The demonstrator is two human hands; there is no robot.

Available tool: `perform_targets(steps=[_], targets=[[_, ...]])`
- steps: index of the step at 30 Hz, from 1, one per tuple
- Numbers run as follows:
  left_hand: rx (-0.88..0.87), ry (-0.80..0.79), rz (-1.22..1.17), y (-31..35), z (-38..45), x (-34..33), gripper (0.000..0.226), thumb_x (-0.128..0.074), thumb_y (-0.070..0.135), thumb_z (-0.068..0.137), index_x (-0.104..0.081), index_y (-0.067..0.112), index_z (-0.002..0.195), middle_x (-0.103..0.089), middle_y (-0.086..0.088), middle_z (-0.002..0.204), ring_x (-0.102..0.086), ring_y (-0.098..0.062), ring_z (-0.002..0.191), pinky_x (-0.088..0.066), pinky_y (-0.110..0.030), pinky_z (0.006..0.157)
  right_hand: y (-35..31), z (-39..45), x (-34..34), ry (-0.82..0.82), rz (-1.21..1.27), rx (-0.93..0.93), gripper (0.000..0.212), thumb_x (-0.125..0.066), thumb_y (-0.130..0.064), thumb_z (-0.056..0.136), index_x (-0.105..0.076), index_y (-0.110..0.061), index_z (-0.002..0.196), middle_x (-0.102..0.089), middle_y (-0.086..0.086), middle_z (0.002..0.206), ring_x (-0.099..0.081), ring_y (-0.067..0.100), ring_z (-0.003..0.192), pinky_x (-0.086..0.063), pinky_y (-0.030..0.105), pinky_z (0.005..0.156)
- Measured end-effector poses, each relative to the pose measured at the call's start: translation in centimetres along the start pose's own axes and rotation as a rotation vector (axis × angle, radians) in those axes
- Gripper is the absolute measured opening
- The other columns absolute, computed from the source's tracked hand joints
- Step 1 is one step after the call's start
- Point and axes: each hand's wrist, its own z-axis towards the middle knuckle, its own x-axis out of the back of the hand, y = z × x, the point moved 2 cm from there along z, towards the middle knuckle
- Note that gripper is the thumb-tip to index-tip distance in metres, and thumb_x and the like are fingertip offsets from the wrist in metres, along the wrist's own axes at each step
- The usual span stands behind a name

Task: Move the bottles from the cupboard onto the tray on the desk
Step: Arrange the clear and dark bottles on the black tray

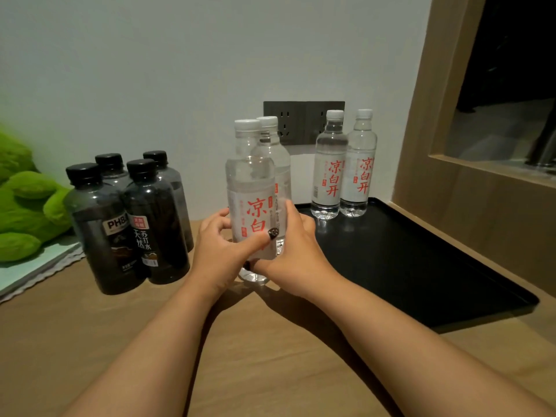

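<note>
- Pale wall behind, with a dark socket plate, and a wooden desk below it carrying everything in view.
- A black tray lies on the right side of the desk against a wooden frame; two clear water bottles already stand upright at its far left corner, side by side and touching.
- Four dark bottles with black caps cluster on the bare desk at the left, near a green plush toy.
- Between the hands sit two more clear bottles, one in front of the other, just off the tray's left edge; the front bottle hides much of the rear bottle.
- The left hand wraps the front bottle's lower label, fingers closed round it; the right hand closes in from the other side, its thumb across the label. Whether it also grips the rear bottle cannot be told.
- Each clear bottle has a white cap, a narrow neck, ribbed shoulders and a white label with red characters.
- They look full, so probably fairly heavy, with thin walls that give under a squeeze and a smooth label that may slip.
- The labelled waist seems the best hold, kept upright and set down flat.
</note>
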Motion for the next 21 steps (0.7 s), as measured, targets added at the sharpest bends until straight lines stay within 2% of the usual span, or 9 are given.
perform_targets(steps=[3,6,8,10,12,15,18,19,21], targets=[[-0.03,0.007,0.061,0.0,0.0,-0.1,0.065,-0.072,0.071,0.045,-0.057,0.031,0.094,-0.049,0.008,0.131,-0.054,-0.018,0.119,-0.056,-0.039,0.088,-0.3,-0.1,0.2,0.063,-0.027,-0.019,0.101,-0.085,-0.031,0.068,-0.018,-0.03,0.144,-0.02,-0.002,0.136,-0.031,0.012,0.124,-0.034,0.023,0.095],[-0.002,-0.01,-0.141,0.1,-0.2,-0.3,0.071,-0.056,0.077,0.065,-0.064,0.017,0.1,-0.059,0.001,0.125,-0.059,-0.018,0.113,-0.056,-0.031,0.078,-0.3,-0.3,0.1,0.045,-0.016,-0.034,0.094,-0.087,-0.035,0.065,-0.028,-0.027,0.138,-0.031,-0.004,0.132,-0.039,0.013,0.124,-0.045,0.029,0.099],[0.064,0.029,-0.299,-0.1,0.0,-0.1,0.082,-0.037,0.073,0.077,-0.063,0.001,0.107,-0.063,0.003,0.122,-0.055,-0.022,0.118,-0.047,-0.039,0.091,-0.3,-0.4,-0.1,0.0,-0.021,-0.029,0.089,-0.086,-0.034,0.067,-0.033,-0.025,0.138,-0.04,-0.005,0.132,-0.045,0.013,0.122,-0.048,0.029,0.095],[0.086,0.045,-0.35,-0.3,0.2,0.1,0.084,-0.03,0.07,0.082,-0.062,-0.006,0.097,-0.061,0.007,0.127,-0.05,-0.026,0.125,-0.037,-0.049,0.105,-0.2,-0.3,-0.2,-0.025,0.004,-0.026,0.082,-0.084,-0.03,0.07,-0.036,-0.023,0.136,-0.048,-0.004,0.131,-0.05,0.015,0.121,-0.049,0.027,0.09],[0.089,0.041,-0.335,-0.3,0.2,0.0,0.074,-0.027,0.063,0.092,-0.061,-0.003,0.088,-0.062,0.003,0.127,-0.052,-0.025,0.123,-0.036,-0.053,0.108,-0.1,-0.2,0.0,-0.019,0.022,-0.019,0.078,-0.084,-0.027,0.071,-0.037,-0.023,0.133,-0.053,-0.003,0.129,-0.054,0.015,0.118,-0.051,0.028,0.089],[0.034,0.026,-0.25,0.3,-0.2,-0.6,0.058,-0.025,0.051,0.099,-0.064,0.007,0.103,-0.061,-0.003,0.126,-0.054,-0.019,0.12,-0.041,-0.048,0.105,-0.6,0.1,1.3,0.037,0.012,0.021,0.072,-0.085,-0.026,0.069,-0.042,-0.024,0.127,-0.057,-0.007,0.123,-0.057,0.01,0.108,-0.054,0.027,0.087],[-0.085,0.166,-0.166,0.9,-0.3,-0.5,0.031,-0.034,0.037,0.102,-0.056,0.018,0.114,-0.054,0.003,0.13,-0.052,-0.01,0.117,-0.047,-0.029,0.09,-1.2,0.8,4.4,0.131,-0.001,0.078,0.066,-0.086,-0.027,0.068,-0.046,-0.024,0.121,-0.058,-0.012,0.113,-0.056,0.005,0.098,-0.051,0.02,0.08],[-0.127,0.206,-0.136,1.2,-0.4,-0.4,0.024,-0.04,0.033,0.101,-0.053,0.021,0.117,-0.053,0.003,0.132,-0.052,-0.008,0.116,-0.047,-0.026,0.089,-1.2,1.0,5.6,0.162,0.004,0.085,0.067,-0.086,-0.028,0.067,-0.046,-0.023,0.121,-0.058,-0.012,0.112,-0.056,0.004,0.097,-0.05,0.019,0.079],[-0.189,0.188,-0.04,1.7,-0.8,-0.6,0.026,-0.048,0.025,0.097,-0.047,0.026,0.123,-0.047,0.002,0.138,-0.046,-0.008,0.124,-0.042,-0.031,0.102,-0.5,1.5,7.6,0.233,0.027,0.06,0.068,-0.086,-0.027,0.067,-0.046,-0.024,0.122,-0.058,-0.013,0.11,-0.056,0.003,0.096,-0.049,0.02,0.08]])
